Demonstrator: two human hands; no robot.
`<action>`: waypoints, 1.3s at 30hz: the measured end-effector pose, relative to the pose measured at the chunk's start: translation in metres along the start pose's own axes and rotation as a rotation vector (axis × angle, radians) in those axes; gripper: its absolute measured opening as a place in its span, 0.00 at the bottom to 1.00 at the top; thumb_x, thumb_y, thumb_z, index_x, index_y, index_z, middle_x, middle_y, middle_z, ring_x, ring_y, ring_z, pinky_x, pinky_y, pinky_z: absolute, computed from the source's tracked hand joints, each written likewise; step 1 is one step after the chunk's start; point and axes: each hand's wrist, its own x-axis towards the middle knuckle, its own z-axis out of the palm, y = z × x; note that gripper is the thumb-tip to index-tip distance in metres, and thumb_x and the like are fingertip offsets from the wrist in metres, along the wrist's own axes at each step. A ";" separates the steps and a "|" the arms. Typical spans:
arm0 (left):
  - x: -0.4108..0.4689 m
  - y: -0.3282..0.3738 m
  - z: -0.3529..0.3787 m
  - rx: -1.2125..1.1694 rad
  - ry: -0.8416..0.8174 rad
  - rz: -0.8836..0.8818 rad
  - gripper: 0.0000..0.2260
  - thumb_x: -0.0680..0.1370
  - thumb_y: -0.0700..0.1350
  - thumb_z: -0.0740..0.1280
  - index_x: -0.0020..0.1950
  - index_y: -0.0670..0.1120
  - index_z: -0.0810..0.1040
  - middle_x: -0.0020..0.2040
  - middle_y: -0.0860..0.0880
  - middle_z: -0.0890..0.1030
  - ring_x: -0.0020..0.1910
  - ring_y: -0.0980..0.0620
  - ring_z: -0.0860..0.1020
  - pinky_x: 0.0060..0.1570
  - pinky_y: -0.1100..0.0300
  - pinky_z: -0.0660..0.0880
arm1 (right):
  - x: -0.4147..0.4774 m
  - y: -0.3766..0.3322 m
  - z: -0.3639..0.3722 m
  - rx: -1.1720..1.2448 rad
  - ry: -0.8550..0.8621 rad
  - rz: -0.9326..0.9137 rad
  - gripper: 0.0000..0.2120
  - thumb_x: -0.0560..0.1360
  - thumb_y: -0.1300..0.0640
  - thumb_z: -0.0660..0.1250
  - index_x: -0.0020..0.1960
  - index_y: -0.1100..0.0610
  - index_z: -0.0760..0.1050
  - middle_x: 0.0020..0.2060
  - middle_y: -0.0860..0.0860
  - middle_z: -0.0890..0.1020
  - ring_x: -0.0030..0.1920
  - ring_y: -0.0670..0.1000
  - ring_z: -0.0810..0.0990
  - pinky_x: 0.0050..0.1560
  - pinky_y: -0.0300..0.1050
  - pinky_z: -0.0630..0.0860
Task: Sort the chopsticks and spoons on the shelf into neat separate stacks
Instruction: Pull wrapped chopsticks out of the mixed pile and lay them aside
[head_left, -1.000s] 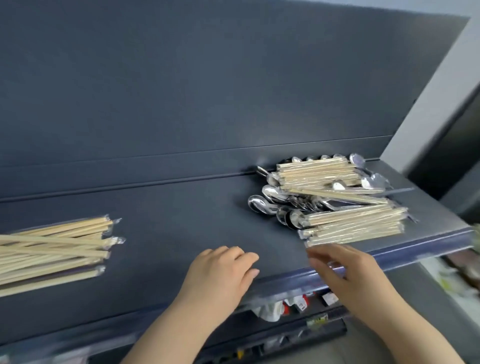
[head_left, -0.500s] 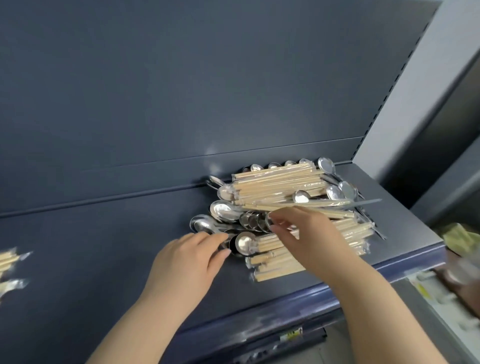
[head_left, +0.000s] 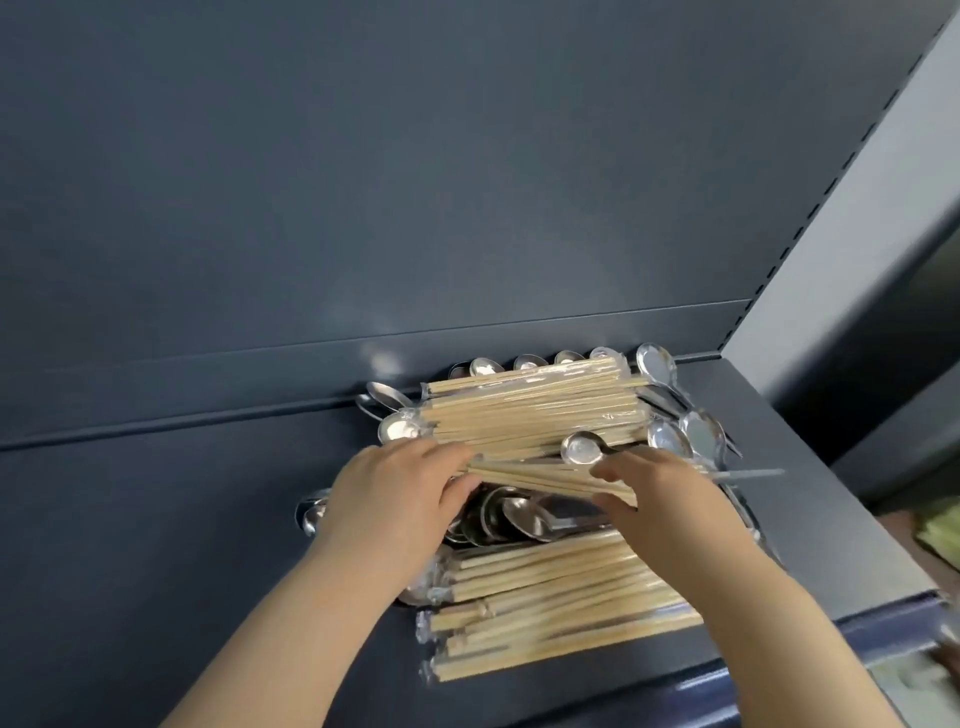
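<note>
The left hand (head_left: 395, 499) curls round the left end of a thin bundle of pale wooden chopsticks in clear wrap (head_left: 540, 477), thumb underneath. The right hand (head_left: 670, 499) pinches the same bundle further right between thumb and fingers. The bundle runs left to right across the dark grey metal shelf (head_left: 156, 519), dipping slightly to the right. It sits in the middle of the heap, above a cluster of shiny metal spoons (head_left: 514, 519). Behind it lies a rear stack of wrapped chopsticks (head_left: 530, 410), in front a nearer stack (head_left: 561, 608), both also lying crosswise. One small round spoon (head_left: 584, 448) rests on the rear stack's front edge, just beside the right fingers.
</note>
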 end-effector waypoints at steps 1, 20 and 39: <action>0.003 0.003 0.003 0.013 0.004 -0.023 0.10 0.66 0.51 0.76 0.45 0.53 0.83 0.33 0.58 0.80 0.29 0.55 0.78 0.27 0.61 0.73 | 0.006 0.007 0.002 -0.032 -0.044 -0.020 0.12 0.74 0.50 0.67 0.57 0.48 0.77 0.52 0.43 0.77 0.52 0.47 0.74 0.49 0.41 0.73; 0.026 0.096 0.039 0.149 -0.034 -0.313 0.08 0.64 0.43 0.78 0.38 0.53 0.82 0.34 0.56 0.80 0.33 0.50 0.78 0.33 0.57 0.76 | 0.055 0.067 -0.003 -0.147 -0.206 -0.452 0.16 0.76 0.40 0.59 0.58 0.49 0.69 0.55 0.45 0.72 0.58 0.50 0.72 0.48 0.44 0.69; 0.052 0.107 0.069 0.146 -0.270 -0.267 0.11 0.62 0.45 0.79 0.39 0.51 0.80 0.37 0.54 0.77 0.39 0.51 0.77 0.37 0.59 0.71 | 0.071 0.108 -0.051 0.080 -0.113 -0.227 0.07 0.78 0.46 0.57 0.45 0.48 0.67 0.34 0.47 0.77 0.36 0.53 0.76 0.37 0.46 0.75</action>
